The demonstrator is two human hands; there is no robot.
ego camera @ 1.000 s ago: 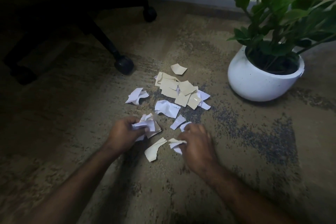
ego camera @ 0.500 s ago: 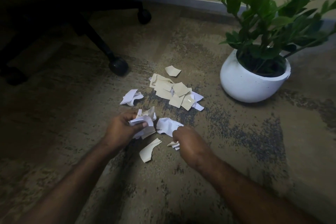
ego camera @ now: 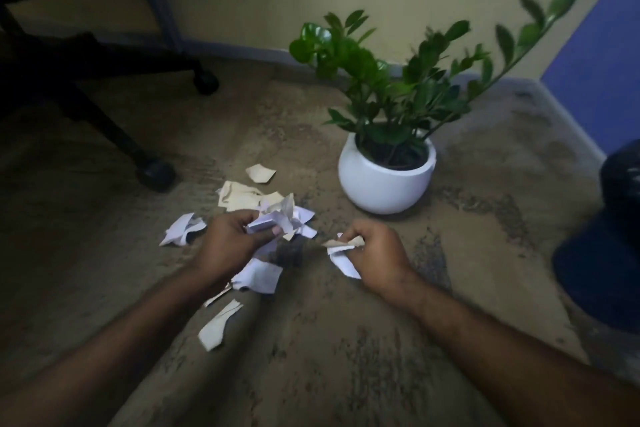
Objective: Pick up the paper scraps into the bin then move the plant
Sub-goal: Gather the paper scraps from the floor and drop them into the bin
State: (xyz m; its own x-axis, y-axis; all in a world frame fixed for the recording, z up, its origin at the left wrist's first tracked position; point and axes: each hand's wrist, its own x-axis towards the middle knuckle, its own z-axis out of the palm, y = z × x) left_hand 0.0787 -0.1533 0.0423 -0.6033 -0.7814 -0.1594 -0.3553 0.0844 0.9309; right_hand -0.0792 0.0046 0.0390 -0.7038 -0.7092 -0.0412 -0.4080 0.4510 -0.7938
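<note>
White and cream paper scraps [ego camera: 242,196] lie scattered on the carpet in front of me. My left hand [ego camera: 230,241] is raised above them, closed on a crumpled bunch of scraps [ego camera: 280,218]. My right hand [ego camera: 375,250] hovers to the right of the pile, closed on a few torn scraps [ego camera: 343,255]. More pieces lie under my left forearm, among them a white one [ego camera: 258,276] and a cream one [ego camera: 218,326]. A green plant in a round white pot [ego camera: 384,185] stands on the floor just beyond my right hand. A dark bin [ego camera: 609,246] sits at the right edge.
A black office chair base with castors [ego camera: 156,173] stands at the left, near the scraps. A cream wall and a blue wall [ego camera: 595,55] meet in the corner behind the plant. Patterned brown carpet covers the floor.
Both hands have lifted off the carpet holding scraps, the right one moving right. The view has tilted up and right, bringing the bin and the blue wall into sight.
</note>
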